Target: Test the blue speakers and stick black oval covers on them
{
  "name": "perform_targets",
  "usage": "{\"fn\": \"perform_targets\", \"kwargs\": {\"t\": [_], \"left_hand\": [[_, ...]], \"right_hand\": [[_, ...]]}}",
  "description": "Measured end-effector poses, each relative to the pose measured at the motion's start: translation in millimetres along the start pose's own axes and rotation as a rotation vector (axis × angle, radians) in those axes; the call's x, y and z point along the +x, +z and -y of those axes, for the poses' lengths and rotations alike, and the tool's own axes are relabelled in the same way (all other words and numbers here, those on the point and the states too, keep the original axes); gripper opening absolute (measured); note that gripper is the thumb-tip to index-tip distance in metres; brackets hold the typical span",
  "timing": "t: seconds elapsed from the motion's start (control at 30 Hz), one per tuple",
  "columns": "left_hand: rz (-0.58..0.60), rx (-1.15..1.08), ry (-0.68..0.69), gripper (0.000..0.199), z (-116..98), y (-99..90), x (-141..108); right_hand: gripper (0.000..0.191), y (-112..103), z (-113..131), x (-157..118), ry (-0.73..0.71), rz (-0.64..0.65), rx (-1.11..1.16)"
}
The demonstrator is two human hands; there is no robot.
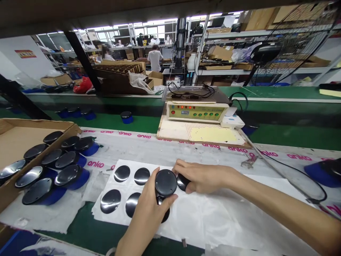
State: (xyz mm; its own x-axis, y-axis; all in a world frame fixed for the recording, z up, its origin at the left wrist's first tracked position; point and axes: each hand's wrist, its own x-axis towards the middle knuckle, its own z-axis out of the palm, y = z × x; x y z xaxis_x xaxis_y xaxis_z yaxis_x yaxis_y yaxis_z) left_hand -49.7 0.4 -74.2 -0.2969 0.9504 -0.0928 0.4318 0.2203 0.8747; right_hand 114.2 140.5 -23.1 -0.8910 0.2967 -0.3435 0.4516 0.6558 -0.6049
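My left hand (pixel 150 202) is wrapped round a round black-topped device (pixel 165 182), holding it with its top facing up above a white backing sheet (pixel 122 192). Just to its right, my right hand (pixel 195 176) pinches a glossy black disc (pixel 182 182) between thumb and fingers. The disc sits close beside the device; I cannot tell whether they touch. Several similar discs, like the black sticker (pixel 111 201), lie in rows on the sheet. Part of the sheet and some discs are hidden behind my left hand.
Black-and-blue round units (pixel 71 176) are grouped at the left beside a cardboard box (pixel 37 124). A control box (pixel 197 113) with lit red digits stands on a board ahead. A cable (pixel 282 177) runs along the right. Behind, a green conveyor (pixel 144 129) carries several units.
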Motion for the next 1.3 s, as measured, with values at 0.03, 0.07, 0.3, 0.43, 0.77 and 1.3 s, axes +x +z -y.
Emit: {"fn": "perform_targets", "kwargs": {"t": [0.03, 0.07, 0.3, 0.43, 0.77, 1.3], "left_hand": [[-0.004, -0.018, -0.025, 0.070, 0.1, -0.5, 2.1], [-0.012, -0.026, -0.034, 0.067, 0.3, -1.4, 3.6], [-0.023, -0.075, -0.024, 0.060, -3.1, -2.8, 3.7], [-0.018, -0.076, -0.024, 0.060, -5.1, -1.0, 4.1], [-0.002, -0.091, -0.018, 0.057, -8.8, -1.2, 4.1], [-0.009, 0.022, -0.007, 0.060, -1.9, -5.6, 3.9]], "right_hand": [[0.034, -1.6, -0.5, 1.4, -0.009, 0.015, -0.016], [0.034, -2.9, -0.6, 2.1, -0.019, 0.024, -0.033], [0.028, -0.9, 5.2, -11.0, -0.093, -0.062, -0.169], [0.018, 8.0, 7.9, -19.9, -0.141, -0.125, -0.265], [0.010, 10.5, 9.2, -19.4, -0.213, -0.187, -0.371], [0.015, 51.5, -8.8, -33.7, -0.248, -0.444, -0.675]]}}
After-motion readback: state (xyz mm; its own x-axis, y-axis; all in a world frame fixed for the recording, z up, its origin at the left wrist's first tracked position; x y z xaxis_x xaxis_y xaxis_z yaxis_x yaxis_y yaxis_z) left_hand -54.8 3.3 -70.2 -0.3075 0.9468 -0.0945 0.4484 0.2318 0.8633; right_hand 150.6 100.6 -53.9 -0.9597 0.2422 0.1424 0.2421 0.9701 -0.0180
